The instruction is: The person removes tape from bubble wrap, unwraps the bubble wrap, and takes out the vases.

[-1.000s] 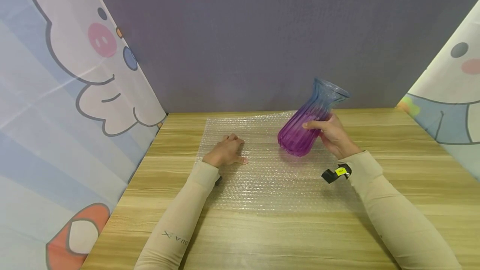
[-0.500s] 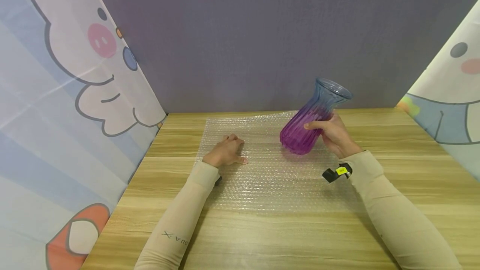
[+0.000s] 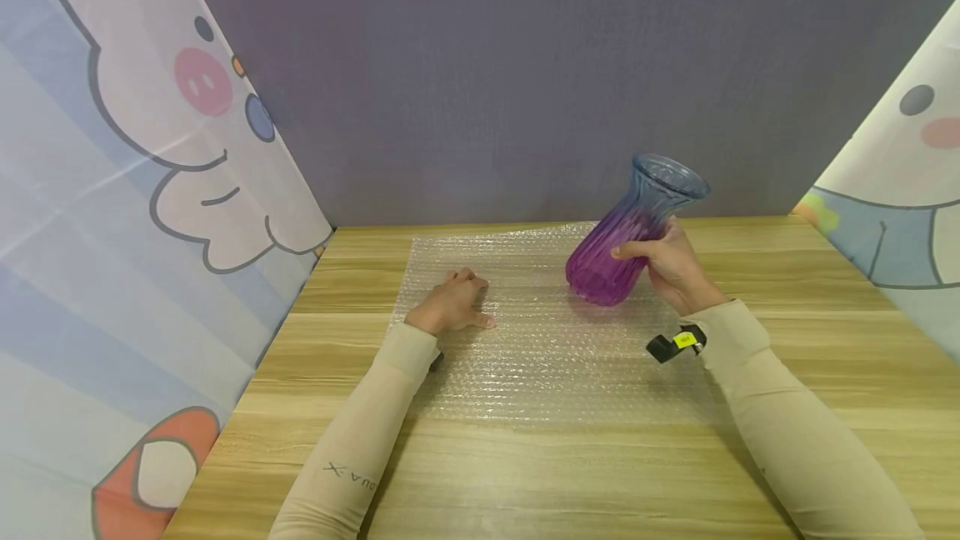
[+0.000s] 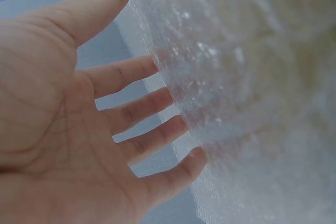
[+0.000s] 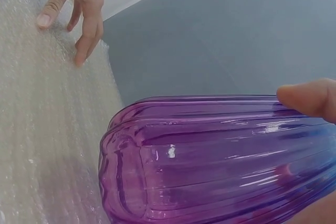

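A ribbed glass vase [image 3: 622,244], purple at the base and blue at its flared mouth, is tilted with its mouth up and to the right. My right hand [image 3: 675,267] grips it round the body, thumb on the near side. In the right wrist view the vase's base [image 5: 126,171] hangs above the bubble wrap [image 5: 31,129]. My left hand [image 3: 452,302] rests its fingertips and thumb on the left part of the bubble wrap sheet [image 3: 525,373], fingers spread. From the left wrist view, the fingertips [image 4: 194,158] touch the sheet and the palm stays off it.
The bubble wrap lies flat on a wood-grain table [image 3: 480,482]. A grey wall [image 3: 525,82] rises along the table's back edge. Printed cartoon curtains hang at the left [image 3: 150,232] and right [image 3: 900,190].
My right hand has shifted the vase slightly to the right, and its mouth has turned a little more toward me. My left hand has stayed in place on the bubble wrap.
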Demonstrator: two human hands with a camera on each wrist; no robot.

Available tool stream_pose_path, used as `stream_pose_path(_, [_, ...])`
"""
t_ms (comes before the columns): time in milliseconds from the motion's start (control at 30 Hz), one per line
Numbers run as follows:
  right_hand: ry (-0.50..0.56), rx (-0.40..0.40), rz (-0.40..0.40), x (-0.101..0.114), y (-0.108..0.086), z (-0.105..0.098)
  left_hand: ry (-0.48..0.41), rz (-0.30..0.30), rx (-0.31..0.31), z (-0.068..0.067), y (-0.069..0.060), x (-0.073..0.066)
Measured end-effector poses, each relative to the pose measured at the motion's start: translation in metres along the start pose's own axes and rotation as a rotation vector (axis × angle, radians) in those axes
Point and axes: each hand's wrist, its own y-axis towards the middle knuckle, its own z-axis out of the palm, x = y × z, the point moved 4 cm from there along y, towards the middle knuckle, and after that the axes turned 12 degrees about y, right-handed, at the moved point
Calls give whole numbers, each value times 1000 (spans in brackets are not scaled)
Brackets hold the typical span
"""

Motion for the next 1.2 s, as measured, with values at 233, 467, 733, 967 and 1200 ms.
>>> stream_pose_path(233, [1, -11, -17, 4, -1, 0, -8, -2, 0, -1, -1, 0])
stream_pose_path(467, [-41, -33, -8, 6, -3, -2, -14, -2, 1, -1, -1, 0])
stream_pose_path(733, [-60, -38, -19, 8, -2, -5, -22, -7, 3, -1, -2, 0])
stream_pose_path(967, [-78, -70, -33, 12, -2, -8, -22, -6, 3, -1, -1, 0])
stream_pose_path(1200, [-74, -77, -39, 14, -2, -10, -16, -2, 2, -1, 0, 1])
